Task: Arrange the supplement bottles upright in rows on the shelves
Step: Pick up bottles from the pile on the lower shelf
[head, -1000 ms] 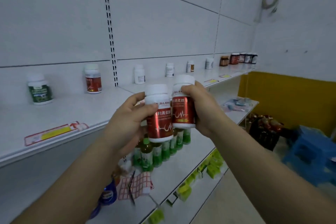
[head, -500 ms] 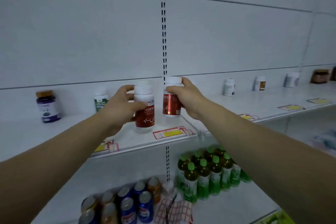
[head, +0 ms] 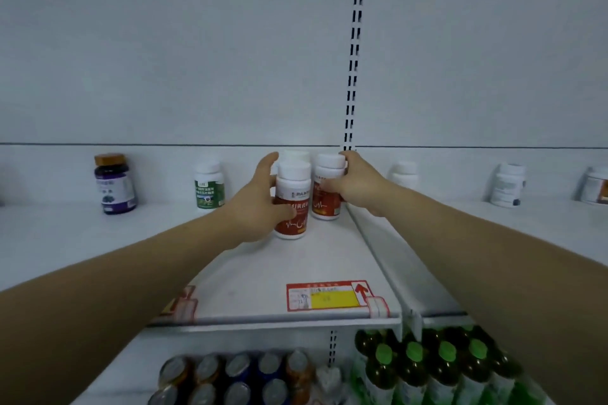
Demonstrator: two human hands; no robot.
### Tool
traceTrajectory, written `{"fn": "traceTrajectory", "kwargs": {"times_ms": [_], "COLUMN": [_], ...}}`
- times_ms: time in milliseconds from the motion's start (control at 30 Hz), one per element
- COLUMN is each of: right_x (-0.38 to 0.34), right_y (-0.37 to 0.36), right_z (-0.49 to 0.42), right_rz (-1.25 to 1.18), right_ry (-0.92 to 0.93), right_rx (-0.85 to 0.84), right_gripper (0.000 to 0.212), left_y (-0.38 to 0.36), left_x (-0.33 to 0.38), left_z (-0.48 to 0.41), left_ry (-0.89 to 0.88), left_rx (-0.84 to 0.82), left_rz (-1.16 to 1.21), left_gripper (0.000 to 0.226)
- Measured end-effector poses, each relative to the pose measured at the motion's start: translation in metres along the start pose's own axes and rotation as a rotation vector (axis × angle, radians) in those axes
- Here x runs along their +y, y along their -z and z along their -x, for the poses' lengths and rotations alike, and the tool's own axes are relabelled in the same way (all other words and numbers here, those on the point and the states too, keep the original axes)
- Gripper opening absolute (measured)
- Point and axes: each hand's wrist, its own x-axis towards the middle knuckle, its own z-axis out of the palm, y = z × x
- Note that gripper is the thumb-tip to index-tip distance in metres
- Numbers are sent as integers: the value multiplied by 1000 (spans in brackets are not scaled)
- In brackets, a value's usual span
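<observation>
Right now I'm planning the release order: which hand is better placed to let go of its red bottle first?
Probably the left hand: its red bottle stands upright on the shelf, fingers loosening.

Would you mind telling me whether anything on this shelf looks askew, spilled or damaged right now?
Nothing stands out. Both red-label bottles, one in the left hand at and one in the right hand at, stand upright on the shelf. The purple bottle and green-label bottle are upright too; no spill shows.

Bare forearms, prob. no sleeves.
</observation>
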Motion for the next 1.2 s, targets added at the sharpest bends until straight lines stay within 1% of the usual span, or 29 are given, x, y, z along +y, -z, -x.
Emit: {"fn": "traceTrajectory", "kwargs": {"times_ms": [67,133,233,367,467,533,633,800,933,1200], "right_x": [4,6,7,13,15,14,14,19,17,16], "right_y": [3,4,3,0,1,2,0,-2,-1,-1], "right_z": [-10,-17,-22,-24,-27,-30,-32,-31,-29,-26], "right_rz": [17,27,77,70,39,78,135,120,89,124], "right_ry": [10,21,81,163,135,119,144,181,159,120], "right_rx": [-17,-36,-53,-25,-19,-31,-6,6,2,-26], "right_gripper": [54,56,61,59,62,64,64,62,62,64], "left_y": [-7,-11,-15,-20,-22,-23,-25,-31,-35,-33], "left_x": [-1,-1,-1,1,3,3,2,1,2,-3], "left_z": [-6,-9,-13,-17,-20,-22,-24,-28,-30,-32], "left_ry": [20,42,91,116,136,146,144,144,150,178], "left_rx": [20,48,88,94,89,90,98,85,100,111], "left_rz": [28,6,-18,-13,-14,-4,-16,-4,2,-7], "left_gripper": [81,75,76,76,77,76,73,63,56,57]}}
